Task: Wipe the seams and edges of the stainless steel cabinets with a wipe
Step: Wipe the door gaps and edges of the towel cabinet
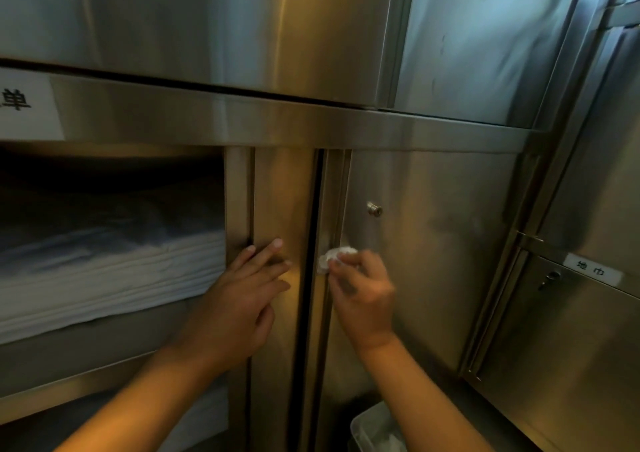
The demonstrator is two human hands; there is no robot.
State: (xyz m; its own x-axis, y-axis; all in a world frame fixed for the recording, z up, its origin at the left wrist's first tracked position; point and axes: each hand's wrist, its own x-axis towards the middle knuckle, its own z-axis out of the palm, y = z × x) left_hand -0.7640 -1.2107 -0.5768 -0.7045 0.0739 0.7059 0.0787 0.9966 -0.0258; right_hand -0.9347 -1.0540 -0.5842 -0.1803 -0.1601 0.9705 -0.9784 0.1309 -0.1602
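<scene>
Stainless steel cabinets fill the view. A dark vertical seam (311, 226) runs between a narrow steel door panel (280, 191) and the right cabinet door (426, 243). My right hand (363, 292) pinches a crumpled white wipe (332, 257) and presses it against the door's left edge, just right of the seam. My left hand (246, 292) lies flat with straight fingers on the narrow panel, left of the seam.
The left compartment is open, with stacked white linens (104, 278) on a shelf. A round lock (374, 209) sits on the right door. A labelled side cabinet (571, 313) stands at right. A clear plastic bin (377, 431) stands below. A white paper label (24, 105) hangs upper left.
</scene>
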